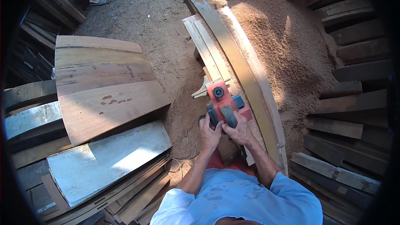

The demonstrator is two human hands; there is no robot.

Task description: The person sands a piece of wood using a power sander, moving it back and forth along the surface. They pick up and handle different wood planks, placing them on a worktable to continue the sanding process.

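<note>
A red and black electric hand planer [225, 104] rests on a pale, narrow wooden board [205, 50] that runs away from me. My left hand [209, 133] is closed on the left side of the planer's rear. My right hand [240, 130] wraps round the back of its handle, thumbs close together. The round black knob on the planer's front faces up. Its sole and the wood beneath it are hidden. Along the board's right side stretches a long tan beam [240, 73] dusted with shavings.
A big heap of wood shavings [287, 37] lies right of the beam. Stacked planks [333, 127] line the right side. Wide joined boards [108, 87] and a whitish panel [112, 158] lie at left. A cord [174, 160] trails near my left arm. Another person's sandalled foot [98, 1] shows at far left.
</note>
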